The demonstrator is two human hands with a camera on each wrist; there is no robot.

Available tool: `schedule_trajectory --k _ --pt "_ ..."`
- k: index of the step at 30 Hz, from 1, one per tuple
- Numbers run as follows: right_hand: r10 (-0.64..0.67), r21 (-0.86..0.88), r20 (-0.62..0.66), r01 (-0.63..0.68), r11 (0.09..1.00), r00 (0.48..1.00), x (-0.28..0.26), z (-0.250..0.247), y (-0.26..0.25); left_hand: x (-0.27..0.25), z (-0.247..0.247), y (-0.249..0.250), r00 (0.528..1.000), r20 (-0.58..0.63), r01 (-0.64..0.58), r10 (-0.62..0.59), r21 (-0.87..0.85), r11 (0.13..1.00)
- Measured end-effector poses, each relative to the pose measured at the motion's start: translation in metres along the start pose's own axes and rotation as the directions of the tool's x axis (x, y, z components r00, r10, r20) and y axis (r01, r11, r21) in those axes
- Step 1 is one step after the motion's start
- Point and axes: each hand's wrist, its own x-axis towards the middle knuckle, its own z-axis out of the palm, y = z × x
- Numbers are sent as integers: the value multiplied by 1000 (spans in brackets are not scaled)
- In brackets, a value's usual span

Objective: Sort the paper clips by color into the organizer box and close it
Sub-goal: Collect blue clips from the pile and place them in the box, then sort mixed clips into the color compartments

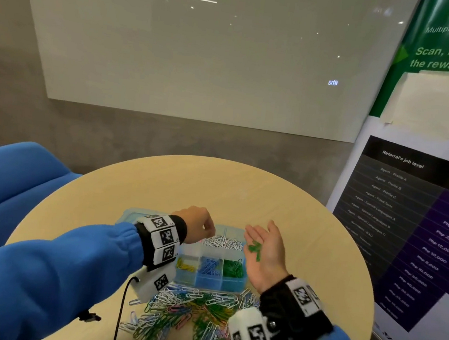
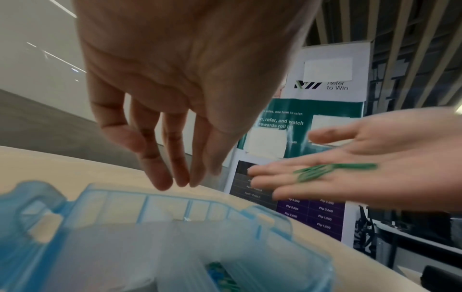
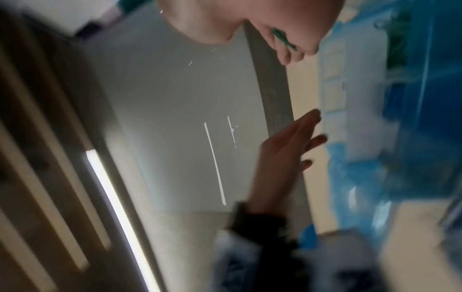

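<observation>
A blue translucent organizer box (image 1: 234,282) stands open on the round table, its lid (image 1: 131,215) lying flat behind. Its compartments hold white clips (image 1: 223,243), yellow clips (image 1: 185,266), blue clips (image 1: 209,267) and green clips (image 1: 233,267). My left hand (image 1: 208,228) hovers over the back of the box (image 2: 175,227), its fingers (image 2: 162,177) hanging down and empty. My right hand (image 1: 259,231) is held palm up at the box's right side, a few green clips (image 1: 254,250) lying loose on it (image 2: 335,170). A mixed pile of clips (image 1: 187,313) lies in front of the box.
The wooden table (image 1: 229,190) has bare room behind the box. A blue sofa (image 1: 6,187) is at the left and a printed banner (image 1: 408,218) stands close at the right. A black cable (image 1: 118,317) hangs from my left wrist.
</observation>
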Motion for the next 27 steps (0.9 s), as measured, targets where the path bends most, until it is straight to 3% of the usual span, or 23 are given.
schedule_trajectory --k 3,8,13,16,19,24,27 --pt "-33 -342 8 34 939 999 8 11 13 -18 -2 1 998 21 -58 59 -44 997" --pt "-67 -479 55 85 874 996 14 9 9 -49 -3 1 990 65 -120 125 -74 990" --pt "-31 -720 326 269 640 945 1 -7 -15 -76 -4 -12 991 84 -102 104 -32 994" --pt "16 -807 422 367 462 907 -11 -26 -24 -94 1 -26 991 107 -81 78 23 996" --pt "56 -852 512 498 163 857 -24 -44 -24 -108 14 -38 991 99 -101 95 54 993" --pt "238 -745 599 641 -185 765 -36 -49 1 -116 35 -37 969 160 -204 191 75 976" --pt "299 -654 569 642 -400 766 -31 -47 18 -116 38 -33 956 226 -204 187 56 977"
